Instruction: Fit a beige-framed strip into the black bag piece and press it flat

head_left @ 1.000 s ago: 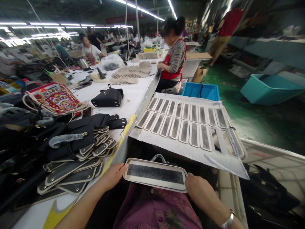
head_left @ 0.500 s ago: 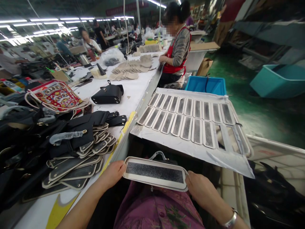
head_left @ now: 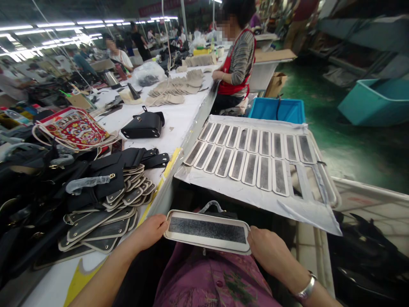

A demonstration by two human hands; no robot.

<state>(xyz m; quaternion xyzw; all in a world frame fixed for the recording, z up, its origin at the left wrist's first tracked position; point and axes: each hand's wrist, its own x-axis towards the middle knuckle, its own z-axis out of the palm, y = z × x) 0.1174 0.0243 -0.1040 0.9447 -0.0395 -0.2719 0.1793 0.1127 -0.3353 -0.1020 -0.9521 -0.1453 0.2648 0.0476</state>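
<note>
A long cream-edged bag panel point(head_left: 207, 230) with a dark grey strip is held lengthwise above my lap. Its left end is pinched in my left hand point(head_left: 152, 231), and my right hand point(head_left: 267, 248) grips the other end. Just behind the panel a plastic-wrapped handle point(head_left: 211, 205) and a dark part show; whether they join the panel I cannot tell. Beyond my hands, a white-covered board point(head_left: 230, 191) carries two rows of similar strip panels point(head_left: 263, 171), with open gaps at its near right. Black rounded flaps point(head_left: 102, 226) with brass studs lie piled to my left.
On the white table point(head_left: 182, 123) stand a black bag point(head_left: 143, 124) and a red patterned bag point(head_left: 81, 128). A co-worker in a red apron point(head_left: 236, 64) sits at its far edge. A blue bin point(head_left: 277, 110) sits behind the board; black items fill a white crate point(head_left: 367, 192) on the right.
Both hands keep their hold on the panel, which has hardly moved. The camera view has shifted slightly.
</note>
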